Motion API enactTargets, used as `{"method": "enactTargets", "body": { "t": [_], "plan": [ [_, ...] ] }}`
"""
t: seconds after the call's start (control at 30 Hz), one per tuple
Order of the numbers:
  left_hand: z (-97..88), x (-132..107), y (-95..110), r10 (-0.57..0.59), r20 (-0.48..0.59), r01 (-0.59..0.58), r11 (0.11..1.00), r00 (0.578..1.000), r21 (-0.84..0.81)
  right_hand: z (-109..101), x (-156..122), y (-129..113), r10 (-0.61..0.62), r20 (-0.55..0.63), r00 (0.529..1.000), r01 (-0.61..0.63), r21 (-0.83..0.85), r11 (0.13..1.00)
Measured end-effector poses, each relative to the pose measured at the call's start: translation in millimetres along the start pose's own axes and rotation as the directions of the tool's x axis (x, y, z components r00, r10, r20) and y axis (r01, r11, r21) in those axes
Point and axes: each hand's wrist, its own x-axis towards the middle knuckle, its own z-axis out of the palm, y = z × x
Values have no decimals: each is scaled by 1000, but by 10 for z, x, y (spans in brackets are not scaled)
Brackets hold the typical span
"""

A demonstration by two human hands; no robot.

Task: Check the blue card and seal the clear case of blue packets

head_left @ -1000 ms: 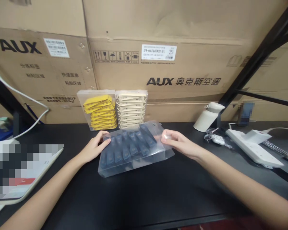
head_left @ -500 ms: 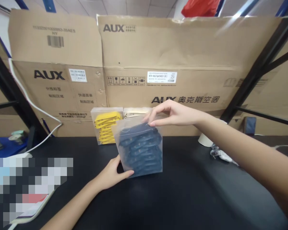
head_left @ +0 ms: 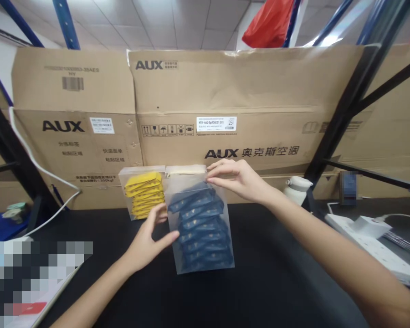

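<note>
A clear plastic box (head_left: 205,228) filled with folded dark-blue packets stands upright on the black table, leaning slightly. My right hand (head_left: 237,177) has its thumb and fingers pinched at the box's upper right edge. At the left edge, the thumb of my left hand (head_left: 148,239) lies at the front and its fingers are spread apart beside the box. A second clear box with yellow packets (head_left: 145,193) stands just behind my left hand. Beside it, a third box with pale contents (head_left: 186,170) is mostly hidden by the blue one.
Large cardboard panels (head_left: 253,82) form the back wall. To the right are a white power strip (head_left: 348,234), a white bottle-like container (head_left: 297,189) and a black shelf post (head_left: 341,114). A white cable (head_left: 34,148) runs down the left side, above a blurred device.
The blue-packet box has turned to face me more squarely. My left hand has shifted up along its edge and its fingers have spread. The view has tilted up and turned slightly right.
</note>
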Motion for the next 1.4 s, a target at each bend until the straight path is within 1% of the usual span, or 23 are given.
{"method": "enactTargets", "body": {
  "t": [0.03, 0.07, 0.1, 0.17, 0.2, 0.23, 0.3, 0.33, 0.43, 0.5, 0.6, 0.7, 0.77, 0.83, 0.93, 1.03, 1.1, 1.17, 1.27, 1.33, 1.4],
  "plan": [
    [-13, 89, 70, 28, -47, -29, 999, 999, -29, 12, -30, 21, -11, -36, 999, 9, -36, 999],
    [-29, 186, 140, 44, -54, -47, 997, 998, -57, 26, -61, 41, -20, -77, 997, 15, -72, 997],
    [-47, 288, 207, 46, -52, -50, 995, 998, -83, 41, -91, 63, -31, -113, 993, 19, -108, 994],
    [-87, 492, 319, 10, -26, -14, 992, 1000, -127, 75, -145, 111, -53, -196, 979, 19, -172, 985],
    [-107, 586, 361, 1, -33, -6, 990, 999, -144, 94, -168, 139, -61, -229, 971, 18, -182, 983],
    [-125, 672, 394, 8, -15, -10, 990, 1000, -144, 114, -186, 170, -62, -254, 965, 17, -177, 984],
    [-154, 812, 436, 35, 72, -27, 993, 997, -112, 154, -210, 241, -43, -295, 955, -3, -153, 988],
    [-164, 865, 449, 42, 92, -31, 993, 995, -113, 173, -218, 279, -28, -313, 949, -16, -137, 990],
    [-178, 970, 465, 34, 106, -22, 993, 994, -114, 213, -226, 390, 17, -351, 936, -49, -84, 995],
    [-178, 1009, 464, 29, 107, -20, 996, 994, -89, 224, -223, 449, 56, -347, 936, -76, -46, 996],
    [-167, 1036, 457, 35, 111, -28, 998, 993, -61, 222, -215, 509, 145, -323, 935, -140, 39, 989],
    [-142, 1030, 451, 48, 108, -46, 999, 993, -23, 218, -219, 545, 216, -316, 924, -191, 110, 975],
    [-122, 1011, 441, 43, 108, -44, 999, 993, 4, 224, -235, 565, 245, -306, 920, -217, 121, 969],
    [-106, 987, 427, 31, 133, -33, 999, 991, 19, 238, -256, 582, 269, -289, 919, -241, 129, 962],
    [-106, 952, 416, 29, 156, -32, 999, 987, 16, 259, -282, 576, 289, -275, 917, -253, 157, 955],
    [-132, 921, 459, 49, 151, -49, 999, 987, -4, 240, -295, 505, 266, -296, 918, -225, 166, 960],
    [-153, 896, 521, 84, 121, -83, 996, 989, -8, 195, -304, 430, 226, -319, 920, -199, 117, 973],
    [-169, 862, 601, 137, 81, -142, 988, 987, 55, 131, -320, 353, 163, -314, 935, -166, 19, 986],
    [-166, 790, 736, 255, 53, -261, 941, 965, 214, 27, -356, 246, 86, -272, 959, -113, -87, 990],
    [-140, 728, 831, 290, 63, -296, 908, 955, 296, -27, -379, 172, 60, -237, 970, -89, -115, 989],
    [-95, 659, 924, 323, 97, -336, 877, 941, 343, -56, -396, 88, 19, -195, 981, -47, -139, 989]
  ]
}}
